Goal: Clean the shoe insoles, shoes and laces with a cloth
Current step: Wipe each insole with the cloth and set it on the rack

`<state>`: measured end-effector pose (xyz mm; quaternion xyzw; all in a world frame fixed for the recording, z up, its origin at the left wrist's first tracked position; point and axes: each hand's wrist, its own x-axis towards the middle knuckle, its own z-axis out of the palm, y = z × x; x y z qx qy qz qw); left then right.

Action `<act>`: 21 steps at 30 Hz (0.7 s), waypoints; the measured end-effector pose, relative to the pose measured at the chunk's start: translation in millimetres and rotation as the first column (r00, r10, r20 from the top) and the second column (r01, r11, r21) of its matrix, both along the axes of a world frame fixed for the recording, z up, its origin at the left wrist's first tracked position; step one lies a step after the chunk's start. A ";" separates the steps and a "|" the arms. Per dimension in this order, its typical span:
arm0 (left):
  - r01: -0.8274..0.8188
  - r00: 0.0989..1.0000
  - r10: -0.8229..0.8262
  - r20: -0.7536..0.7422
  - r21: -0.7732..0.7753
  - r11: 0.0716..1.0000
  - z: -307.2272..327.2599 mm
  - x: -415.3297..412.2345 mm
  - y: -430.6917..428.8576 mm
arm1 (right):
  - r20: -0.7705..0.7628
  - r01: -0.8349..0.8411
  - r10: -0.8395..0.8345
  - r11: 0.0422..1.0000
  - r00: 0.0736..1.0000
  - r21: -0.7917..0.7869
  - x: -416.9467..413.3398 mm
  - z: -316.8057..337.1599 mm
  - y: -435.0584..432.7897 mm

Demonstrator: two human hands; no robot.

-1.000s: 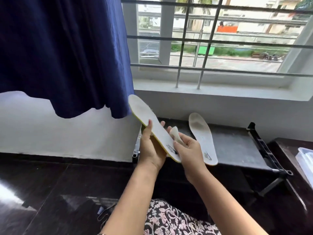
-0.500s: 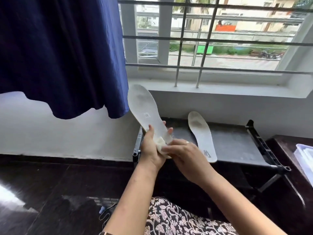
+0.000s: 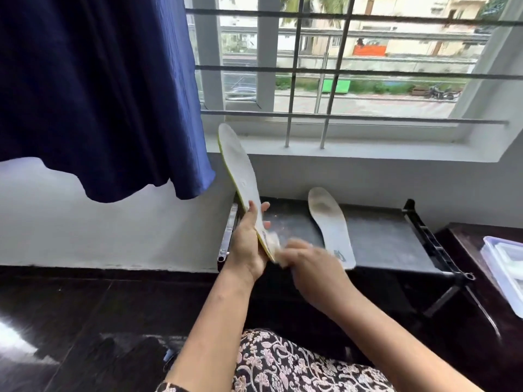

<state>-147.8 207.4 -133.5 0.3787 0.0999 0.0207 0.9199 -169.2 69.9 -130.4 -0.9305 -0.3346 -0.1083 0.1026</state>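
I log the scene by size. A dark blue curtain (image 3: 99, 94) hangs over the upper left, its hem clear of the floor. To its right is a barred window (image 3: 334, 72) with a white sill (image 3: 368, 148) below it. A dark glossy floor (image 3: 70, 306) fills the lower left. Under the sill stands a low dark table (image 3: 382, 239) with a black frame. A clear plastic container (image 3: 506, 267) sits at the right edge on a separate dark surface. My patterned garment (image 3: 283, 363) shows at the bottom.

Two insoles are in view. The second insole (image 3: 329, 222) lies flat on the table, white face up, toe toward the wall, heel at the near edge. The held insole (image 3: 240, 165) is off the table, raised in front of its left end. Its toe points up toward the curtain, and a yellow-green edge shows along its left side.

The left hand (image 3: 249, 247) has a firm grip on the held insole near the heel, thumb on one face and fingers on the other. The right hand (image 3: 314, 267) is blurred. Its grip appears closed on a small white cloth (image 3: 273, 244), which touches the heel end of the held insole. I cannot make out the individual fingers.
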 end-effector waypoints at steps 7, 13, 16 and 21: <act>-0.101 0.995 0.101 -0.004 -0.004 0.995 0.9 -1.3 7.7 | -0.101 0.295 -0.285 0.950 0.953 0.100 19.4 4.3 -24.5; -0.022 1.000 0.022 0.008 0.020 1.000 5.8 -2.3 -6.7 | 0.260 -0.029 -0.122 0.860 0.958 0.510 -16.8 25.3 15.2; -0.113 0.993 0.114 -0.014 0.007 0.994 6.2 -3.3 6.8 | 0.111 0.038 -0.021 0.987 0.994 -0.157 -31.1 -31.1 -0.3; -0.119 0.993 0.119 -0.025 -0.019 0.993 2.3 -6.9 14.1 | -0.143 0.302 -0.303 0.953 0.942 -0.027 -15.3 -11.3 -21.5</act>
